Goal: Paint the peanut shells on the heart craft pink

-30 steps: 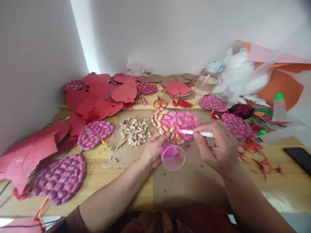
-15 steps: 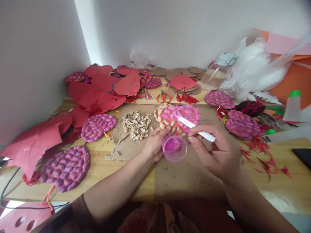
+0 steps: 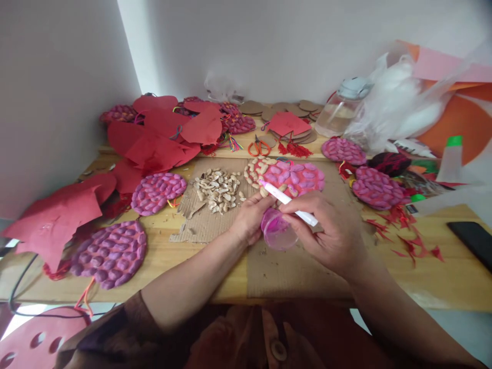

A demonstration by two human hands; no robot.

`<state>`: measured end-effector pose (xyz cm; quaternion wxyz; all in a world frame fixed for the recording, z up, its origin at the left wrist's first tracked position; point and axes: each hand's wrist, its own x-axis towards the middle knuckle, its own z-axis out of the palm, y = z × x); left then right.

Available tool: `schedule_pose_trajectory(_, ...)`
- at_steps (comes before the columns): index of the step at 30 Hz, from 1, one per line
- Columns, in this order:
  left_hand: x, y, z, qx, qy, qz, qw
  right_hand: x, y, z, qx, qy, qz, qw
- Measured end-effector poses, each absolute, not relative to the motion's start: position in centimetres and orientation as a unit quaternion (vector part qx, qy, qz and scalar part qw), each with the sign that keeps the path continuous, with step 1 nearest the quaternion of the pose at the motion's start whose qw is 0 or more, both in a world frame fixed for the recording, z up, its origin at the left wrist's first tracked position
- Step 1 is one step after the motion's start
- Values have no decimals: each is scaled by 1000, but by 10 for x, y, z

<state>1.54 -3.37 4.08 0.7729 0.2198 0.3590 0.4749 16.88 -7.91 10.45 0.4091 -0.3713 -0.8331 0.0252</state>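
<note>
Head view: right hand (image 3: 326,236) grips smooth white brush (image 3: 289,202).

cup (image 3: 279,230): clear plastic stained bright pink, magenta paint inside
brush (image 3: 290,204): white handle, pink at the tip
disc being painted (image 3: 292,178): red-pink ground with rows of peanut shells, most coated pink, a few still bare tan at its left edge
finished discs (image 3: 111,253): purple-pink shells in close rows on a pink ground
loose peanut shells (image 3: 217,188): pale tan and beige
paper sheets (image 3: 161,138): plain red
scissors (image 3: 258,148): orange-red handles
cardboard (image 3: 300,266): brown
worktop (image 3: 442,282): light yellow wood
phone (image 3: 474,243): black
bottle cap (image 3: 454,141): green
</note>
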Motion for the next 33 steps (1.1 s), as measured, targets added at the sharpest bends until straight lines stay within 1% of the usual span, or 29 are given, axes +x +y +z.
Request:
schedule_pose_trajectory(4,17,-35,42,219,369,471,771,169,-83,105,-364,-845,7,391)
schedule_pose_trajectory(8,19,-35,39,211,374,462,776,169,-87,103,-353,-848,-7,395)
schedule_pose_trajectory(14,11,-23,36,207,403,474,755,187,-104,104,-410,-828,-17,382)
schedule_pose_trajectory(19,-2,-6,38,152,431,607,650,210,-114,92,-483,-807,-15,340)
schedule_pose_trajectory(22,-4,-1,36,150,429,636,623,217,-113,80,-511,-802,11,309)
schedule_pose_trajectory(28,-3,-3,32,167,434,629,623,220,-103,67,-540,-783,39,305)
schedule_pose_trajectory(33,-1,-7,36,185,428,621,629,221,-96,71,-538,-778,47,322)
